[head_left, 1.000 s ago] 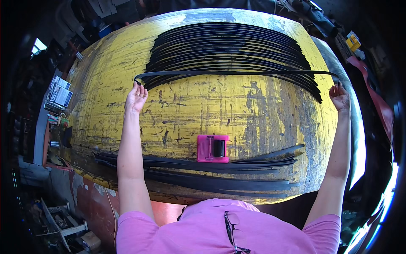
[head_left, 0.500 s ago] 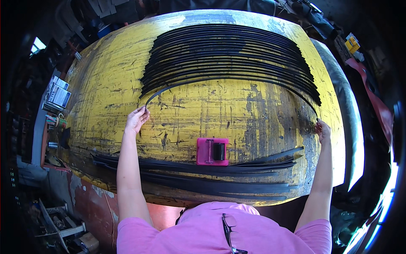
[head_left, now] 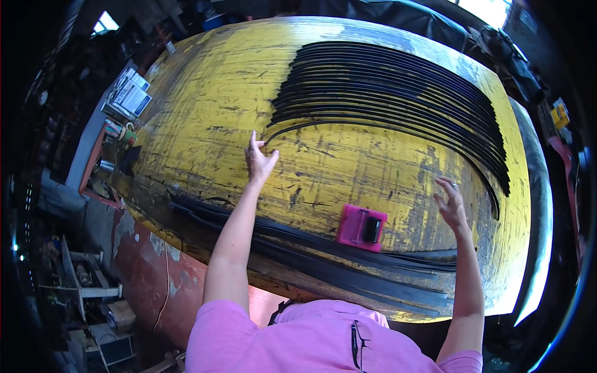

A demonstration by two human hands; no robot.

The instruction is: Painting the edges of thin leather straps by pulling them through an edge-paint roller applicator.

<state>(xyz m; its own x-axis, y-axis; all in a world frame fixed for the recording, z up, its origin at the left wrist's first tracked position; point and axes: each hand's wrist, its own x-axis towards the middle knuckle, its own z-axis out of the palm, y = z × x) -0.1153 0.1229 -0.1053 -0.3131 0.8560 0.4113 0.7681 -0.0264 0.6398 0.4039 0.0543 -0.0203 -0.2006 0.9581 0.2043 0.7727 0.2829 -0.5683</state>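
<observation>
A worn yellow table (head_left: 205, 105) carries a wide row of long black strips (head_left: 398, 93) laid side by side across its far half. My left hand (head_left: 259, 160) hovers open, fingers spread, just below the left end of the nearest strip. My right hand (head_left: 451, 204) is open too, lifted over the table near the right part of that strip, holding nothing. A pink box-shaped tool with a black middle (head_left: 362, 227) lies between my arms. More black strips (head_left: 348, 273) lie in a bundle along the near edge.
Small boxes and cans (head_left: 124, 105) sit on a ledge left of the table. A rust-red panel (head_left: 149, 261) lies under the near edge, with metal clutter (head_left: 87, 292) on the floor at lower left. Dark cloth (head_left: 398, 12) covers things behind the table.
Both hands set the nearest strip down on the table and let go. They have drawn back toward me and inward; the view has swung to the right.
</observation>
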